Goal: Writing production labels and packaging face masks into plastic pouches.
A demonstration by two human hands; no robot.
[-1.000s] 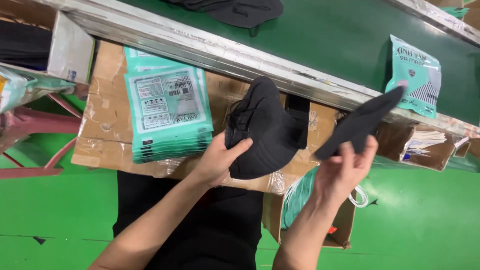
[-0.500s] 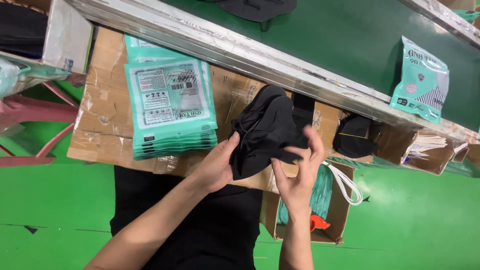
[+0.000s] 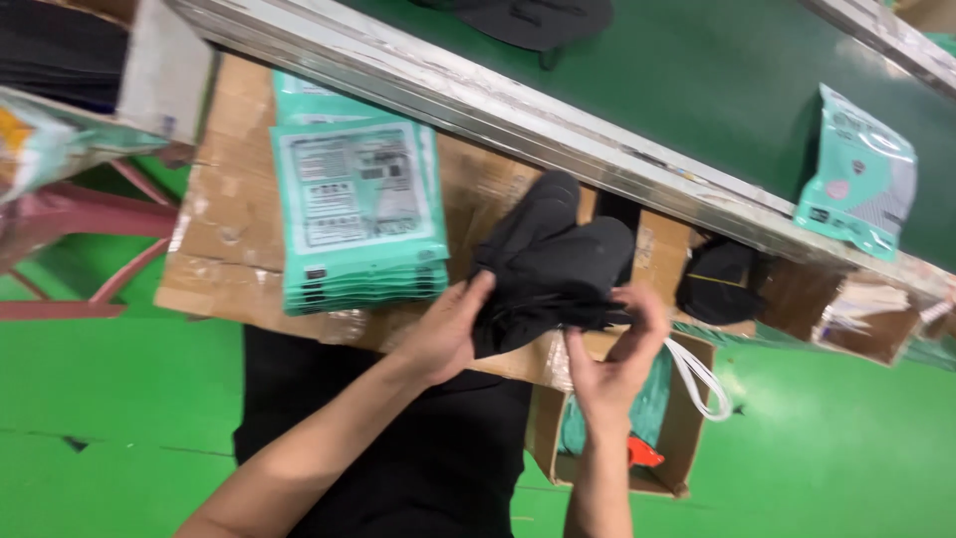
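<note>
A bundle of black fabric pieces (image 3: 553,264) is held over a cardboard work surface (image 3: 229,249). My left hand (image 3: 448,329) grips its left lower edge. At the bundle's right lower edge, my right hand (image 3: 622,349) pinches the fabric with the fingers curled around it. A stack of teal printed packaging bags (image 3: 358,214) lies on the cardboard just left of my left hand.
A green conveyor belt (image 3: 717,90) with a metal rail (image 3: 518,105) runs along the top, carrying a filled teal bag (image 3: 861,184) and dark fabric (image 3: 528,18). More black pieces (image 3: 717,284) sit to the right. An open cardboard box (image 3: 677,438) stands below my right hand. The floor is green.
My right hand brought a separate black piece from the right onto the bundle, and both hands now hold the fabric together. The view shifted slightly.
</note>
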